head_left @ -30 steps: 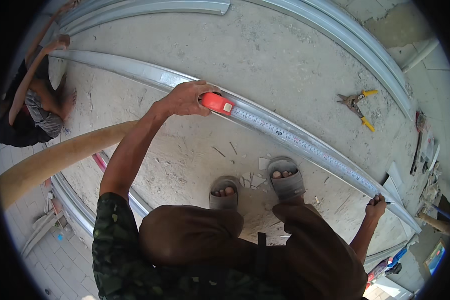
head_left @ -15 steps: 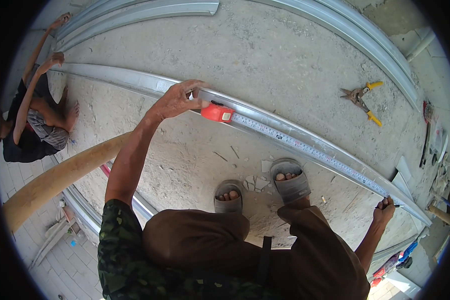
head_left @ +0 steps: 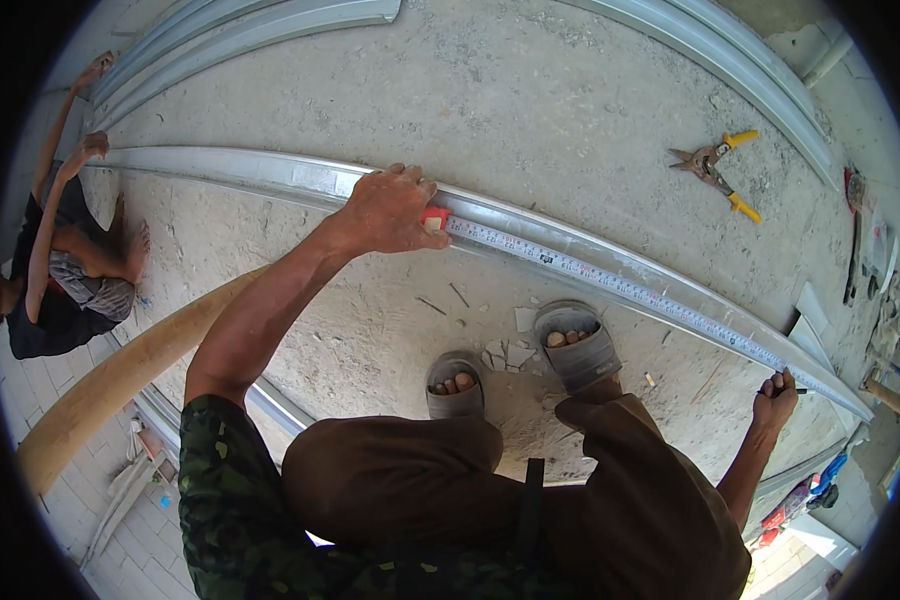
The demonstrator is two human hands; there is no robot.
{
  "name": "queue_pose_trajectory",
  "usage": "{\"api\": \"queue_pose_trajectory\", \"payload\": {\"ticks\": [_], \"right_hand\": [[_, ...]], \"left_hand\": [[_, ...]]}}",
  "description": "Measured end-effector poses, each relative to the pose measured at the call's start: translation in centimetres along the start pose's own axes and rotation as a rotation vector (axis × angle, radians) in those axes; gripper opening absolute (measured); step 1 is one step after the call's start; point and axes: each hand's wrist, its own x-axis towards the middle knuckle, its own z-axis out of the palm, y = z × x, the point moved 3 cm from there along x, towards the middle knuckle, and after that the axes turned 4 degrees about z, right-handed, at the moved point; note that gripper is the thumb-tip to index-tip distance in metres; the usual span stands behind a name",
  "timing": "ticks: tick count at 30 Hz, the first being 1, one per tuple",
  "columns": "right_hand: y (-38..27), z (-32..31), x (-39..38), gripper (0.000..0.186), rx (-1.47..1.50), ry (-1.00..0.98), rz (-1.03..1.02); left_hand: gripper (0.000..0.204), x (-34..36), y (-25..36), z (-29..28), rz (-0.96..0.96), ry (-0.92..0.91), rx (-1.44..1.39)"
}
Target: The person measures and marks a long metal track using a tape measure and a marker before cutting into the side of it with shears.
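Note:
My left hand (head_left: 390,208) is closed over a red tape measure (head_left: 436,219), pressing it against a long metal channel (head_left: 580,235); most of its case is hidden under my fingers. From it the white tape blade (head_left: 620,283) runs out along the channel toward the right. Near the channel's right end, my right hand (head_left: 774,400) is closed around a thin dark stick, perhaps a marker (head_left: 799,391). Its fingertips reach the channel's near edge beside the blade.
A co-worker's hand (head_left: 91,147) rests at the channel's far left end. Yellow-handled snips (head_left: 720,175) lie beyond the channel. More metal channels (head_left: 270,40) lie at the back. Broken tile pieces (head_left: 510,354) lie by my sandals (head_left: 578,345). A curved wooden pole (head_left: 120,380) is at left.
My left hand has closed over the tape measure's case, covering much of it. My right hand stays near the channel's right end, and the view has shifted slightly.

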Motion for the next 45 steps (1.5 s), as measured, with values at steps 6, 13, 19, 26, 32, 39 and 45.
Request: {"api": "queue_pose_trajectory", "payload": {"ticks": [6, 13, 19, 26, 32, 39, 45], "right_hand": [[0.6, 0.9, -1.2, 0.007, 0.049, -0.032, 0.009], [0.1, -0.6, -2.8, 0.003, 0.093, -0.027, -0.001], [1.3, 4.6, -3.5, 0.006, 0.144, -0.009, -0.001], [1.3, 2.0, -3.9, 0.005, 0.133, 0.089, -0.032], [0.4, 2.2, -4.2, 0.004, 0.167, 0.077, -0.048], [-2.2, -0.1, -3.4, 0.009, 0.285, 0.054, -0.12], [-3.5, -0.8, -1.6, 0.009, 0.108, 0.213, -0.118]], "left_hand": [[0.07, -1.4, 0.0, 1.0, -0.052, 0.016, 0.111], [0.06, 1.6, 1.7, 0.0, -0.118, -0.068, 0.029], [0.049, 0.1, -1.4, 0.8, -0.314, 0.003, -0.121], [0.048, 1.5, -1.0, 2.5, -0.329, 0.06, -0.096], [0.041, 0.5, 3.5, -0.7, -0.208, 0.273, -0.149], [0.04, 1.6, 7.4, -5.5, -0.196, 0.215, -0.081], [0.039, 3.0, 8.7, -3.9, -0.179, 0.136, -0.139]]}}
